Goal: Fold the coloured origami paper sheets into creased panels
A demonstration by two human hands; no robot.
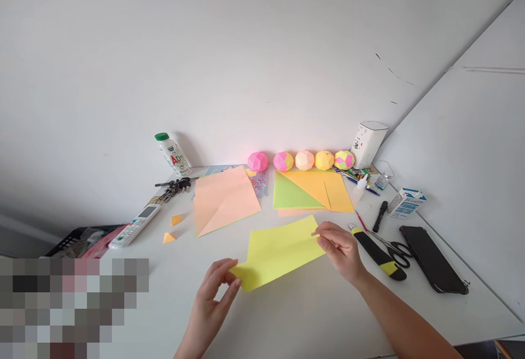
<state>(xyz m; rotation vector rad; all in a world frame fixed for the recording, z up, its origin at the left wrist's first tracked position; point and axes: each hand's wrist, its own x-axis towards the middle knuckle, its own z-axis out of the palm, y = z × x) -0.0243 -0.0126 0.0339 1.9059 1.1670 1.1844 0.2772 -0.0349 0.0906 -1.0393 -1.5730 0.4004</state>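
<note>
A yellow sheet of paper [279, 249] lies creased on the white table [311, 315]. My left hand [213, 299] pinches its near left corner between thumb and fingers. The sheet's far right edge is pinched by my right hand [340, 249]. Just behind the sheet lie a peach paper sheet [223, 198] and an orange sheet on a green one [314, 189].
Several folded paper balls [303, 160] line the wall. A utility knife [379, 255], scissors [394, 247], a marker [380, 216] and a black phone [432, 265] lie to the right. A remote [134, 225], keys [174, 187], a bottle [173, 154] and small orange scraps [176, 219] sit on the left.
</note>
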